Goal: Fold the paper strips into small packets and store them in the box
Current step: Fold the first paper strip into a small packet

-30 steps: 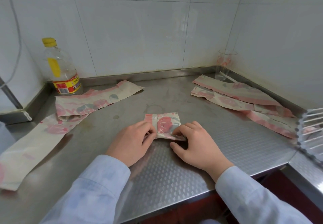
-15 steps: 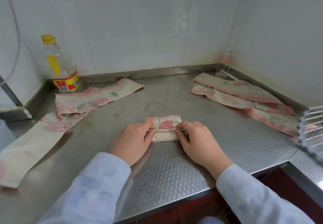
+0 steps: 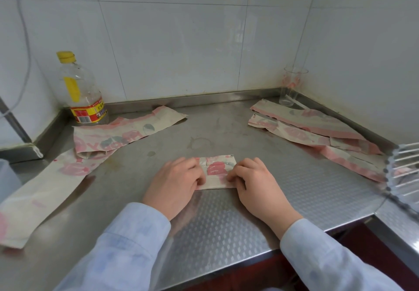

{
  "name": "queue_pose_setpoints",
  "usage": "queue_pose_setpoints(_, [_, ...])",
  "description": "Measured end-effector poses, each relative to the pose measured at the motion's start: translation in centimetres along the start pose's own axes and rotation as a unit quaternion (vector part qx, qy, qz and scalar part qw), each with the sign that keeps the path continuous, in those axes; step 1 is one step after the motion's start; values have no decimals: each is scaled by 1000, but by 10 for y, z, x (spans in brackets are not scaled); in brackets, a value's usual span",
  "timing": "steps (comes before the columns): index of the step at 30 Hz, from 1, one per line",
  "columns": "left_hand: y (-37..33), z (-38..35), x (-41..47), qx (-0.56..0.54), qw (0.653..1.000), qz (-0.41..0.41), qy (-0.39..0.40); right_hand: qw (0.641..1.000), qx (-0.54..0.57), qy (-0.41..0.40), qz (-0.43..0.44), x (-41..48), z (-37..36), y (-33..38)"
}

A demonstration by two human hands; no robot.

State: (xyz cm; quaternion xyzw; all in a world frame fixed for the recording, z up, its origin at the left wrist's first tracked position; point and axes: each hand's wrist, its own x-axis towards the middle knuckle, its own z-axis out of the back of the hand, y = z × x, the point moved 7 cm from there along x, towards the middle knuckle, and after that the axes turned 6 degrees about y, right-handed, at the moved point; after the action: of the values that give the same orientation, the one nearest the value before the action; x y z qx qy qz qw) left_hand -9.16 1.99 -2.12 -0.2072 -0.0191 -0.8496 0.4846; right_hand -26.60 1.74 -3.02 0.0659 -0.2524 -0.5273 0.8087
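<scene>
Folded packet (image 3: 217, 172) now pressed flat on the surface (image 3: 283, 195) — left hand (image 3: 175, 183) and right hand (image 3: 257, 185) flank it, fingertips pinning its ends — crease nearly set.

Single head-worn wide-angle view, looking forward and down from close above the steel counter (image 3: 226, 222), facing its tiled back corner; near edge at bottom, drinking glass (image 3: 292, 86) deep in that corner.

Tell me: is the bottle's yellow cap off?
No, the yellow cap sits on top of the bottle by the wall.
</scene>
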Motion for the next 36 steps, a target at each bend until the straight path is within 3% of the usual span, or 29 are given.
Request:
queue_pose_setpoints(12, [4,1,-3,-5,1000,0,9,999,-32,32,1,-1,0,6])
queue_pose_setpoints(23, [25,-10,-7,-107,988,112,-5,1000,-3,-11,-3,-2,3,2])
queue_pose_setpoints(36, [28,-17,-8,-88,978,187,-10,998,-15,-29,-58,-1,1,-6])
